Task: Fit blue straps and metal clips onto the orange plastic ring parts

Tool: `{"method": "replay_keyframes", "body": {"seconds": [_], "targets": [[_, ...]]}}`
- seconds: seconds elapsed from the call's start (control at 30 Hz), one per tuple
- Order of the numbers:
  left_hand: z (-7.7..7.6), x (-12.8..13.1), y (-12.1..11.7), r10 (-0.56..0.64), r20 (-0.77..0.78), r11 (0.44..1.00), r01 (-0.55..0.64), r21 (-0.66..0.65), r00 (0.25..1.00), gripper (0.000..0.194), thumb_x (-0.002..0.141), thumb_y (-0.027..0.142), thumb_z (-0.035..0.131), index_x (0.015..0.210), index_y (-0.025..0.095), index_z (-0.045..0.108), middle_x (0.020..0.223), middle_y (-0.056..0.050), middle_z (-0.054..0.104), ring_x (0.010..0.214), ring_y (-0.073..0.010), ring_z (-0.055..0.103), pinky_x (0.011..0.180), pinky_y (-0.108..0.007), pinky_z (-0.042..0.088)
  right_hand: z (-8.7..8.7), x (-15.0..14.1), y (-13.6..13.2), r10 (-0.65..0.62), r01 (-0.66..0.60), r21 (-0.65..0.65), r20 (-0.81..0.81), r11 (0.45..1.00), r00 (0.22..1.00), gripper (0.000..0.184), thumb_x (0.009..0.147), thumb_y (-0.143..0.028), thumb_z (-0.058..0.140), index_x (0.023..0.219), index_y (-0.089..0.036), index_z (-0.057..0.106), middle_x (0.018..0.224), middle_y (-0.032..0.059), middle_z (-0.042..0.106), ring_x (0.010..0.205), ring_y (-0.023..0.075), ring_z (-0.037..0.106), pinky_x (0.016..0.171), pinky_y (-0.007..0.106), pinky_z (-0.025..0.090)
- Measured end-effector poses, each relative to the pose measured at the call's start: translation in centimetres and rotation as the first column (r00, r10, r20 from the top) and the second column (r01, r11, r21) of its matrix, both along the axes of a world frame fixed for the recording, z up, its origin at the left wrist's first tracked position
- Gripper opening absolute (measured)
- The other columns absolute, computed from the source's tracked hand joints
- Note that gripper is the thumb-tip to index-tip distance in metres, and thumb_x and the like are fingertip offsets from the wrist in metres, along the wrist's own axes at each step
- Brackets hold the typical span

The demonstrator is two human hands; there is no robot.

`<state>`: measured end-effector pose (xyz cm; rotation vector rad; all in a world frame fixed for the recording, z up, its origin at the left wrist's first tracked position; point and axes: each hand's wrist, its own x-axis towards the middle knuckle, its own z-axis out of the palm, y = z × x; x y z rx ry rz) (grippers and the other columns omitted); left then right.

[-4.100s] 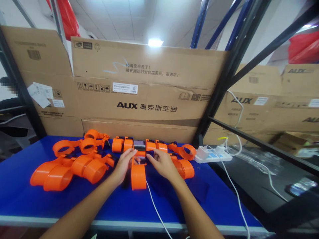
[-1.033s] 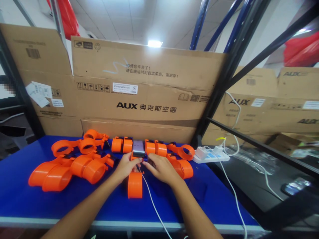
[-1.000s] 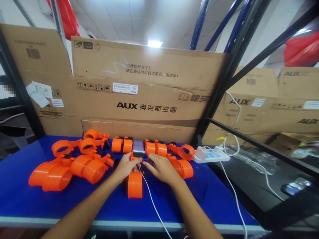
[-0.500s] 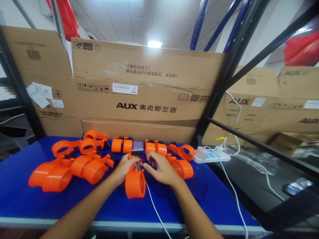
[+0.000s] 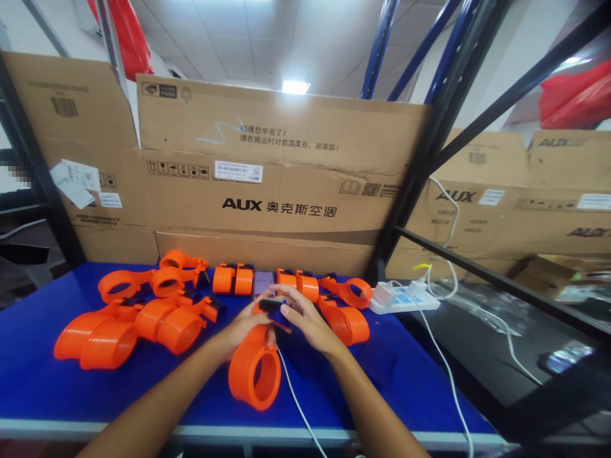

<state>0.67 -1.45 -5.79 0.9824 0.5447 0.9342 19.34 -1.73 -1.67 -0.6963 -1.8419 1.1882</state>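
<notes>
An orange plastic ring piece [image 5: 238, 378] hangs toward me with its round opening facing me and to the right. My left hand [image 5: 244, 326] is closed around its upper end. Beside it, my right hand [image 5: 308, 321] curls over the far side, its thumb against a small black block [image 5: 272, 305] at the top of the piece. A white cable [image 5: 296, 394] runs from under the hands to the table's front edge. Just behind the fingers stands a small device with a lit screen [image 5: 263, 278], partly covered.
Several similar orange ring pieces [image 5: 179, 327] lie left, behind and right on the blue table [image 5: 191, 397]. A white power strip [image 5: 405, 298] with plugs sits at the right edge. Cardboard [image 5: 281, 242] walls the back; a black rack post [image 5: 405, 191] rises at the right.
The orange piece has been turned so its ring opening faces me more and hangs lower. The black block now shows between my hands, and my right hand has closed in on it.
</notes>
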Motion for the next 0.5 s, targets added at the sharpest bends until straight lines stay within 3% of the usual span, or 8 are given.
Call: {"method": "replay_keyframes", "body": {"seconds": [0.1,0.17,0.27,0.5], "targets": [[0.1,0.3,-0.2,0.061,0.012,0.998,-0.061,0.011,0.998,0.098,0.079,0.029,0.077,0.158,0.025,0.02,0.08,-0.004,0.072,0.063,-0.0241,0.073,0.063,-0.034,0.055,-0.3,-0.1,0.4,-0.055,0.055,0.006,-0.037,0.998,0.998,0.05,0.092,-0.059,0.061,0.13,-0.027,0.05,0.109,0.0066,0.064,0.098,0.0225,0.063,0.082,0.033,0.052],[0.3,0.4,-0.3,0.089,0.051,0.996,-0.09,0.024,0.995,0.105,0.075,0.023,0.079,0.159,0.028,0.016,0.09,-0.005,0.072,0.073,-0.0266,0.076,0.072,-0.039,0.058,-0.7,-0.1,0.8,-0.132,0.134,0.037,-0.055,0.99,0.99,0.044,0.092,-0.056,0.062,0.123,-0.027,0.051,0.101,0.0041,0.061,0.094,0.021,0.061,0.085,0.034,0.05],[0.4,0.5,-0.4,0.07,0.08,0.996,-0.073,0.045,0.994,0.102,0.073,0.022,0.082,0.157,0.029,0.024,0.096,-0.006,0.071,0.083,-0.0286,0.076,0.078,-0.042,0.059,-1.3,-0.2,1.4,-0.214,0.216,0.07,-0.036,0.974,0.976,0.037,0.094,-0.053,0.06,0.117,-0.026,0.051,0.092,0.0013,0.057,0.085,0.0189,0.058,0.08,0.033,0.049],[0.1,0.6,0.0,0.086,0.009,0.993,-0.087,0.076,0.996,0.081,0.076,0.035,0.084,0.147,0.025,0.046,0.112,-0.013,0.071,0.085,-0.0264,0.075,0.079,-0.041,0.059,-1.7,-0.3,1.6,-0.208,0.198,0.12,0.077,0.973,0.975,0.033,0.096,-0.05,0.057,0.115,-0.024,0.054,0.095,0.0022,0.059,0.085,0.0184,0.057,0.078,0.032,0.05]]}}
